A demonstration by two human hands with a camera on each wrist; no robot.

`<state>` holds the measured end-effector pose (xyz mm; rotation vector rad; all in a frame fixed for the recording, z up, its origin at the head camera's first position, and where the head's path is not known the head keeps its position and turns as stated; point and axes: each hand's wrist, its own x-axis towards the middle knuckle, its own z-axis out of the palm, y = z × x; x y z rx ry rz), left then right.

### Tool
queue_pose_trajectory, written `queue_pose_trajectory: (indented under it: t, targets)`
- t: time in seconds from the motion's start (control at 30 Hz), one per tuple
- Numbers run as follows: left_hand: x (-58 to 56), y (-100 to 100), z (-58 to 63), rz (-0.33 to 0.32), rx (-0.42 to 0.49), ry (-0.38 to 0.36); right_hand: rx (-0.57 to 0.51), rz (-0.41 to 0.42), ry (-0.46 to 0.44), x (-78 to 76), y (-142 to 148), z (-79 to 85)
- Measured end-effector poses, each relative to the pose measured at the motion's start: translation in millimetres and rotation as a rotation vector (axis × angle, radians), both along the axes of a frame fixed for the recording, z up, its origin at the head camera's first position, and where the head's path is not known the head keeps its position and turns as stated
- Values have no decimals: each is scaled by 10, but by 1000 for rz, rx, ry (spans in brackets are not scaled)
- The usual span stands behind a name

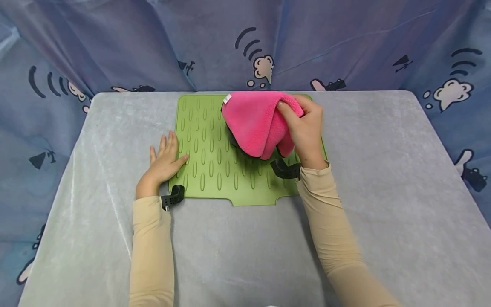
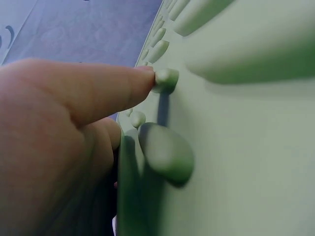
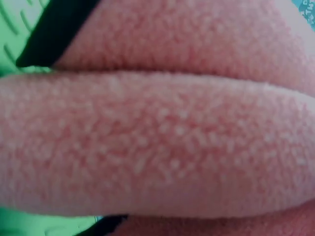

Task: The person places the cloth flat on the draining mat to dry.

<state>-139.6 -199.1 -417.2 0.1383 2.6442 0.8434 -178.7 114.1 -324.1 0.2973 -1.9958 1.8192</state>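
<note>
A folded pink plush cloth with a dark edge and a small white tag is in my right hand, pinched between thumb and fingers at its right end. It hangs over the upper right part of a green ridged mat. The right wrist view is filled by the cloth's fuzzy folds. My left hand rests at the mat's left edge with fingers spread, the thumb on the mat. In the left wrist view the thumb touches one of the raised ridges.
The mat lies on a grey cloth-covered table, near its far edge. A blue printed curtain stands behind the table and along both sides. Black wrist mounts sit on both sleeves.
</note>
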Motion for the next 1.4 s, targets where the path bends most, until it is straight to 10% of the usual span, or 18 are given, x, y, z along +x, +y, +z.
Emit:
queue_pose_trajectory:
  t: [0.27, 0.63, 0.8, 0.93, 1.1, 1.27, 1.4]
  targets:
    - [-79, 19, 50, -8, -8, 15, 534, 111, 136, 50, -104, -255]
    - [-119, 26, 154, -2, -10, 33, 992, 393, -8, 80, -91, -394]
    - [-120, 22, 197, -2, -12, 38, 951, 506, -76, 51, -49, -344]
    - [-123, 6, 214, 8, 24, 62, 705, 598, -218, 15, 93, -274]
    - [-50, -7, 303, 77, 94, 140, 514, 499, -273, -67, 287, -262]
    - [-81, 128, 385, 172, 124, 238, 639, 389, -379, -211, 472, -304]
    - [-232, 296, 297, 122, 161, 195, 828, 473, -510, -257, 606, -417]
